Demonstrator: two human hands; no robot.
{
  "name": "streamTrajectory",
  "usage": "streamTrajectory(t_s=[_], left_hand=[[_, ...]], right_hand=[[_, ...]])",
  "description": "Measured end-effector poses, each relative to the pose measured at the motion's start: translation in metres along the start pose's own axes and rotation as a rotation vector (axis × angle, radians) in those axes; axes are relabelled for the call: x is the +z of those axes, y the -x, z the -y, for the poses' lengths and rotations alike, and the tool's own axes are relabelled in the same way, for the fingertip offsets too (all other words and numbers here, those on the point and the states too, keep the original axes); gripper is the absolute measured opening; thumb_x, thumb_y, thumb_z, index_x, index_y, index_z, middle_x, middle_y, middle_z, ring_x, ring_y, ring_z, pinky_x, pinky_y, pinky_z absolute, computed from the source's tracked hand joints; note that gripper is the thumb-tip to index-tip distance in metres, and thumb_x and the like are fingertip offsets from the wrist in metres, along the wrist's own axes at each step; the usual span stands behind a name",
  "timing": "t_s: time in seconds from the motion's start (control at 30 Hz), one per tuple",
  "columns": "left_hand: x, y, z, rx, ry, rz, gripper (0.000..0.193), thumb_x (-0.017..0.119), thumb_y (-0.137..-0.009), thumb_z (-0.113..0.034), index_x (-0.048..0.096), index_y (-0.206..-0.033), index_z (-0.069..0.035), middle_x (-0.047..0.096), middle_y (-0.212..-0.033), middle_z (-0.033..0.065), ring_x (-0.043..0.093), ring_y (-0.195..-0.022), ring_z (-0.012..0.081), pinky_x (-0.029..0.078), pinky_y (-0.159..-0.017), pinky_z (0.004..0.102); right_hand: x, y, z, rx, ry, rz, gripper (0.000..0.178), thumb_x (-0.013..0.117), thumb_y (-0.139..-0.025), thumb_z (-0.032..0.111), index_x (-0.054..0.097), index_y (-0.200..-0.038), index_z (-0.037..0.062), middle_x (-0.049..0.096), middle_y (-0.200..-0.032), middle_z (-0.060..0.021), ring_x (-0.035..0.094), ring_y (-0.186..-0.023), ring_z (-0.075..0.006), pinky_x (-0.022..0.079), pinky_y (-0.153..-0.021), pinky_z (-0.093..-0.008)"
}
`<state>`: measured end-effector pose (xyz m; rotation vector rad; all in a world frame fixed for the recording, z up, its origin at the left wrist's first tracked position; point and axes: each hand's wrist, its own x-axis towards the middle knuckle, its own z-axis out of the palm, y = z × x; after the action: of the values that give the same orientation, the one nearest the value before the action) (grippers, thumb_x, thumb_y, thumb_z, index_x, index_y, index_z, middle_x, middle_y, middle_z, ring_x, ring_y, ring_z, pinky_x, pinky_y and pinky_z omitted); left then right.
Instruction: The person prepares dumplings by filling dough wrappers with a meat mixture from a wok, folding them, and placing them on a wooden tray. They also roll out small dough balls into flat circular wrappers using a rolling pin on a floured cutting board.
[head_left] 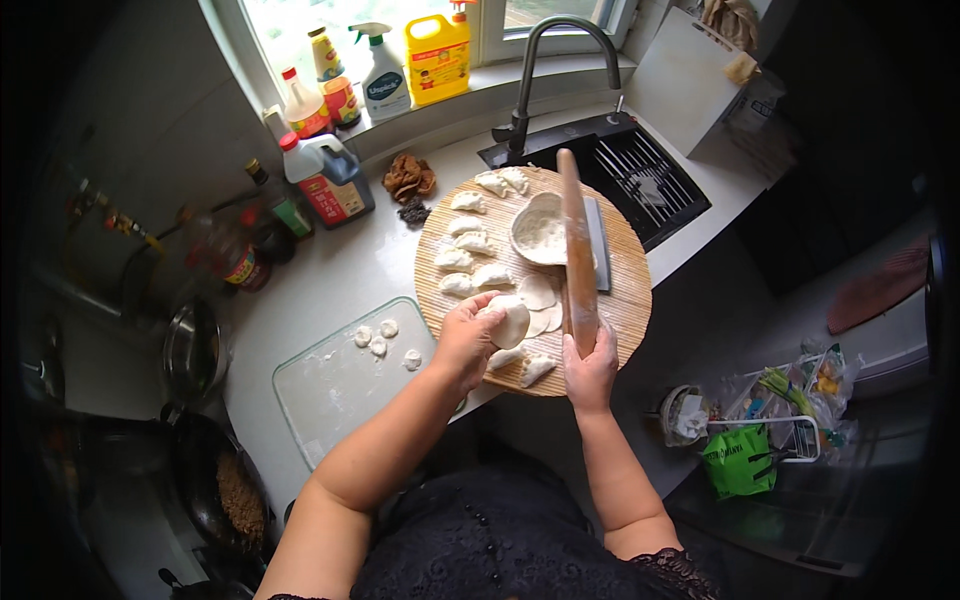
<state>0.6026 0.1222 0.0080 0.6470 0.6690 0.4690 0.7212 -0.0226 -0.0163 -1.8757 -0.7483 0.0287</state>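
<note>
The left grip (466,335) pinches a dough wrapper (511,322) between thumb and fingers; the right grip (590,368) is wrapped around a rolling pin's (576,230) near end, both over a round slatted tray (632,285) bearing dumplings (472,243) and a floury bowl (540,232). Leftward, dough pieces (378,346) lie on a clear board (325,405) on the bench (262,335).

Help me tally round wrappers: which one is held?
The wrapper in the left hand; the other round ones lie on the board by the rolling pin.
</note>
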Motion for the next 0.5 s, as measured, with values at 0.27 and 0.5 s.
streamTrajectory(t_s=[0.27, 0.5], left_hand=[[0.033, -0.019, 0.017, -0.096, 0.058, -0.043, 0.032, 0.052, -0.096, -0.003, 0.047, -0.127, 0.004, 0.060, -0.114, 0.0167, 0.065, -0.099, 0.0248, 0.058, -0.085, 0.0388], [0.047, -0.032, 0.019, -0.143, 0.070, -0.075, 0.033, 0.051, -0.096, -0.002, 0.048, -0.130, 0.001, 0.060, -0.117, 0.0170, 0.063, -0.104, 0.0265, 0.055, -0.091, 0.0426]], right_hand=[[-0.008, -0.018, -0.006, 0.163, 0.274, 0.053, 0.047, 0.084, -0.067, 0.018, 0.056, -0.099, 0.0005, 0.059, -0.097, -0.0185, 0.059, -0.091, -0.0397, 0.049, -0.079, -0.0469], [-0.013, -0.029, -0.001, 0.310, 0.315, 0.188, 0.049, 0.082, -0.069, 0.022, 0.054, -0.103, 0.0029, 0.066, -0.097, -0.0201, 0.064, -0.091, -0.0394, 0.051, -0.078, -0.0472]])
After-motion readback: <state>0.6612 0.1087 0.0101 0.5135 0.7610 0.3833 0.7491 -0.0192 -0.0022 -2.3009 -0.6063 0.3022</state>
